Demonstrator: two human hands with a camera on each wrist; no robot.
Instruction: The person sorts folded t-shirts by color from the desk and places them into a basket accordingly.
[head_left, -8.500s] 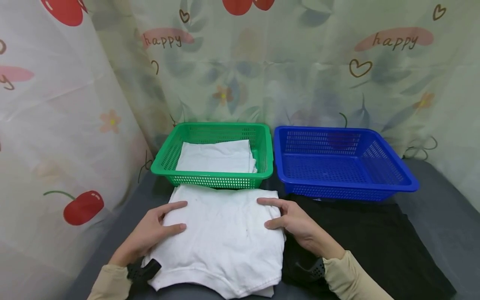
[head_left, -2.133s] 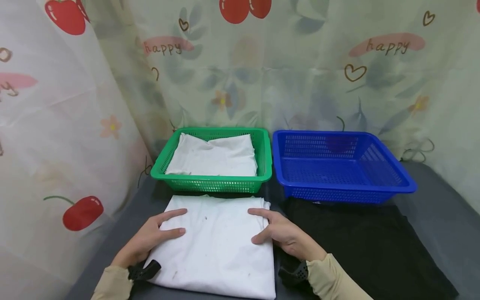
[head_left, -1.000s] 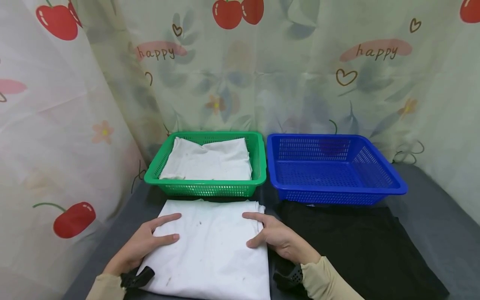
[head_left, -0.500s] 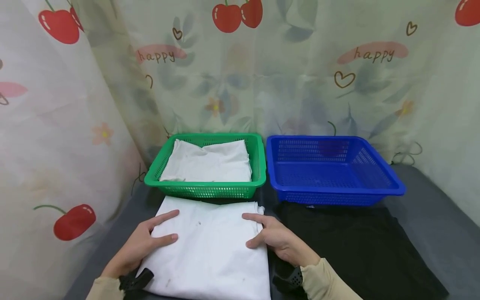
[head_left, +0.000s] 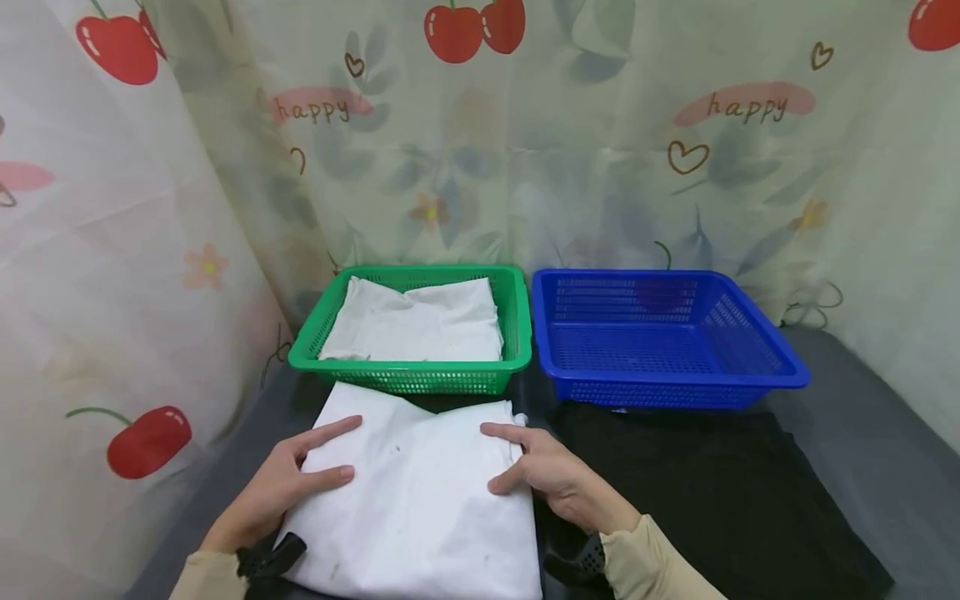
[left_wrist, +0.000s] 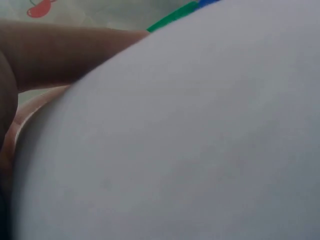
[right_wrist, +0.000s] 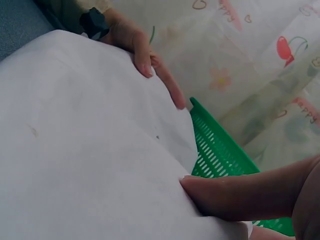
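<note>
Clearly, from my head view, I can read "happy" (head_left: 311,110) twice on the curtain (head_left: 570,192) behind the worktop (head_left: 862,433). Toward the near edge, left of centre, the left hand (head_left: 281,482) and right hand (head_left: 562,479) grip the folded white cloth (head_left: 420,508) by its sides. Near the far edge I see the green basket (head_left: 412,382) holding white fabric (head_left: 420,325) and, toward the far right corner, the blue basket (head_left: 675,385). Black cloth (head_left: 712,500) lies right of the white; its pale speck (head_left: 619,410) may be a label, too small to read.
</note>
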